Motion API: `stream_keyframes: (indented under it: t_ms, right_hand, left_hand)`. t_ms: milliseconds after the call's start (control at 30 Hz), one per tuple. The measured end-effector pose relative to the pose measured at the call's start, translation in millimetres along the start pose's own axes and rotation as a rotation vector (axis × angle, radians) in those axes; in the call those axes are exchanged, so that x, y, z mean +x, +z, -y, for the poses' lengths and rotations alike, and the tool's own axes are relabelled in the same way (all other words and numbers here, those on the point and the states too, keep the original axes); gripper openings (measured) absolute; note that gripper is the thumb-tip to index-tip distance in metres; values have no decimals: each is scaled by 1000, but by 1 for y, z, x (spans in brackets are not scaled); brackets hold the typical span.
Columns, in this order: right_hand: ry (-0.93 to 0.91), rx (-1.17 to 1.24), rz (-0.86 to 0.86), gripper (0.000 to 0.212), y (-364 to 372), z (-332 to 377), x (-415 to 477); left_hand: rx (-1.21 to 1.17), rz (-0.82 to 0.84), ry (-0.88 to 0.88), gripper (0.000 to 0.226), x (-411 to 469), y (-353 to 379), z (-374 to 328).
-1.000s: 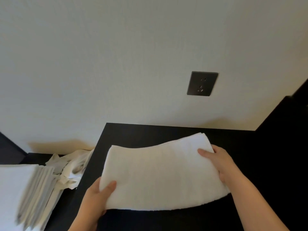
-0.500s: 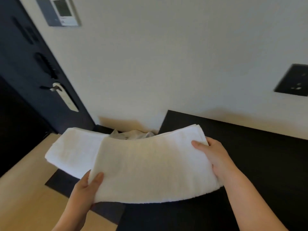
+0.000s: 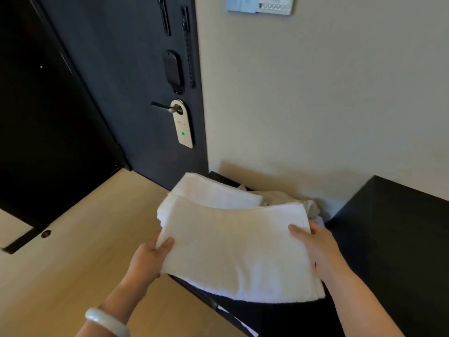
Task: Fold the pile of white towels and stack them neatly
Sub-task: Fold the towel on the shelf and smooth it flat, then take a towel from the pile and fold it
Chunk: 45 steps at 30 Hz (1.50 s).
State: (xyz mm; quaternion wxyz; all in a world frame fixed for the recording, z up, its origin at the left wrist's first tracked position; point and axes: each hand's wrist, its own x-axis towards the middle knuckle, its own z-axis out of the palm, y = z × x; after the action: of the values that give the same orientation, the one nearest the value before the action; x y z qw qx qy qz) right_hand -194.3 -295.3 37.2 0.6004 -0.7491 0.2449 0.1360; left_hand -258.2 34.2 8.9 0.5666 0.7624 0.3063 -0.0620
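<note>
While a pale bracelet point(image 3: 107, 321) rides the nearest wrist, the left hand point(image 3: 148, 259) pinches the towel point(image 3: 238, 246) at its left end, thumb on top. The right hand point(image 3: 318, 251) grips the right end the same way. A second ago this folded towel lay over the black table point(image 3: 393, 239). It has since been carried left, and now hangs over the near part of the stack point(image 3: 213, 193). Whether it touches the stack yet I cannot tell. By my reading the folding is done and this is the laying-down step.

The towel's long axis runs left to right between the hands, bowed slightly in the middle, with its layered edges showing at the lower right corner. The stack behind lies roughly the same way. Beyond it, crumpled unfolded towels point(image 3: 286, 198) wait by the wall, so more remain. Farthest off stands the dark door point(image 3: 136, 81).
</note>
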Motion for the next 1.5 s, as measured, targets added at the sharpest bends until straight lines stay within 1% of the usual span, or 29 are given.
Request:
stream_keyframes:
  t_ms: [133,267,400,500,600,667,733,800,867,967,1033,1100,1133,1200,1267,1300,1333,1367,1400,1433,1467,1500]
  right_hand:
    - [65,123,-50,6,47,-4,3]
    - [74,187,-51,12,72,-12,29]
    - [47,233,-65,15,98,-10,51]
    - [-2,282,-91,16,111,-3,62]
    - [-1,265,-146,20,125,-4,87]
    - [55,210,-168,25,136,-14,110]
    - [109,159,-176,31,147,-29,124]
    - [150,146,-199,35,154,-43,130]
    - [172,106,-259,32,159,-49,130]
    - [164,68,-368,19,164,-40,127]
    - [123,78,-435,18,165,-31,121]
    - [108,60,-497,24,165,-28,118]
    - [128,57,-512,26,164,-30,119]
    - [232,85,-479,31,165,-37,123]
    - [331,100,-448,37,168,-40,126]
    - [335,50,-475,39,170,-39,127]
    - [310,-78,-531,43,172,-35,127]
    - [250,-282,-614,48,174,-32,127]
    - [131,-524,-690,55,179,-27,124]
    - [-47,-743,-712,63,188,-23,121]
    - [-226,-925,-649,72,198,-21,120]
    - [-355,-1077,-521,84,210,-23,122]
  left_hand:
    - [109,33,44,24,53,-21,-12]
    - [237,76,90,24,90,-24,-27]
    - [278,124,155,19,131,-39,-51]
    - [229,187,178,13,171,-52,-68]
    - [236,308,132,20,223,-51,-67]
    - [346,457,47,31,263,-41,-47]
    - [496,550,-53,43,292,-32,-24]
    - [533,521,-99,52,314,-26,-6]
    - [511,453,-59,41,324,-22,-1]
    - [412,450,46,16,327,-20,-10]
    - [329,457,103,15,326,-21,-20]
    - [297,437,155,17,331,-20,-22]
    - [331,435,165,17,335,-19,-18]
    - [470,418,132,16,341,-17,-6]
    - [564,367,83,23,344,-8,1]
    - [628,323,91,30,339,-4,0]
    - [770,257,152,40,334,1,-1]
    - [991,174,290,51,326,6,-3]
    - [1159,116,475,63,315,12,-4]
    - [1247,122,669,74,307,19,-2]
    - [1249,207,816,84,299,27,3]
    - [1242,341,878,91,292,33,6]
